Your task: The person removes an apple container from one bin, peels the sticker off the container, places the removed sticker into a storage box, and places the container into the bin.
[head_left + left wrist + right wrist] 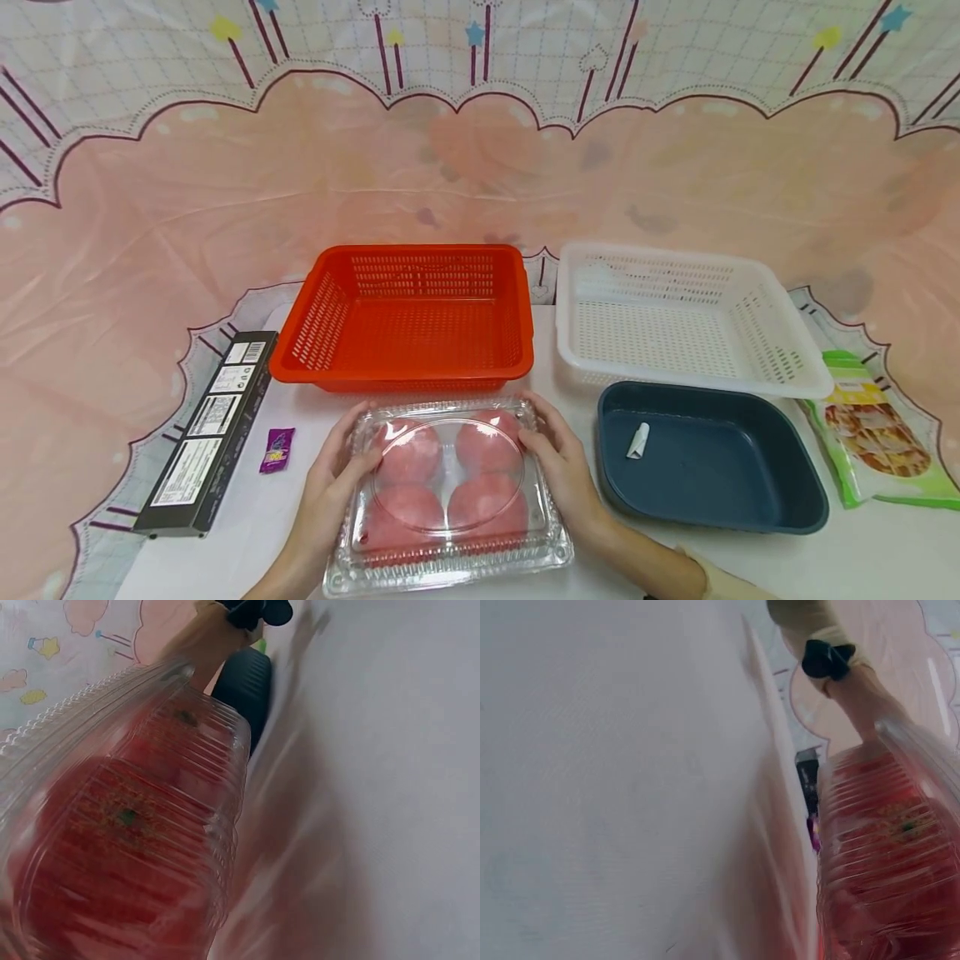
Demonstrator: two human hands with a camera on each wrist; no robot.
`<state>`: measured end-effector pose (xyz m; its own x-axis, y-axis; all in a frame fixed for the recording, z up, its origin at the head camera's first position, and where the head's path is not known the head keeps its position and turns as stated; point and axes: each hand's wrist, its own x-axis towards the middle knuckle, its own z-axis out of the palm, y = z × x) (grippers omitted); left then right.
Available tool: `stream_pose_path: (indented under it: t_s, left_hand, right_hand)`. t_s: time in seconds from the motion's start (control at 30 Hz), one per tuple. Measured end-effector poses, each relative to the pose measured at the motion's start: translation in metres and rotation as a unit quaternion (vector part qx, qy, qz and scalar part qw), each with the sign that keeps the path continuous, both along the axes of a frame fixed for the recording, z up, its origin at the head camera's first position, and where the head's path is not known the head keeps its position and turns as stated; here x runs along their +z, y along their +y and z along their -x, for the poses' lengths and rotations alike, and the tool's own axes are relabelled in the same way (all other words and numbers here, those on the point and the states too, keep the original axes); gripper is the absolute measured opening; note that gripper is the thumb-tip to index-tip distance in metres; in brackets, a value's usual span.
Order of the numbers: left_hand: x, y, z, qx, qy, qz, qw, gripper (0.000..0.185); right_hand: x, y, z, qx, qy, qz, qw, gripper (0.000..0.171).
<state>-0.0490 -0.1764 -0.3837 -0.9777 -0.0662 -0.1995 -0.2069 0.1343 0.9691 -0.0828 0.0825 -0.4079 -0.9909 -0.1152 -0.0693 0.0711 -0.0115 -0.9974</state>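
Note:
A clear plastic clamshell box [450,562] with several round red fruits [408,450] inside is at the front middle of the table, its lid closed. My left hand [335,467] grips its left side, thumb over the lid's edge. On the opposite side my right hand [558,462] holds it the same way, thumb on the lid. Through the ribbed wall of the clamshell box [217,757] in the left wrist view, greenish marks show on the red fruits [124,847]. The right wrist view also shows the box [840,847], with a reddish reflection on the white surface beside it.
Behind the box stands a red basket [401,371], with a white basket [693,379] to its right. A dark blue tray [720,475] holds a small white wrapped piece [638,442]. At left lie a long black box [206,433] and a purple packet [277,450]; at far right, a green food bag [877,433].

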Motion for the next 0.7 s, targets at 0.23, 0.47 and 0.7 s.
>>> stream_pose_path:
  t_s: [0.23,0.47,0.7]
  left_hand:
    - [0.015,-0.003,-0.006,-0.002,0.008,0.011,0.9999,0.052]
    - [0.032,-0.003,-0.002,-0.008,0.035,-0.019,0.9992,0.053]
    - [0.048,-0.005,0.005,-0.009,0.051,-0.012,0.9986,0.053]
  right_hand:
    - [0.014,-0.001,-0.006,0.017,-0.016,0.035,0.999,0.047]
    - [0.03,-0.003,-0.002,0.032,-0.008,0.05,0.998,0.05]
    - [0.044,-0.002,0.005,0.034,0.02,0.021,0.999,0.05]
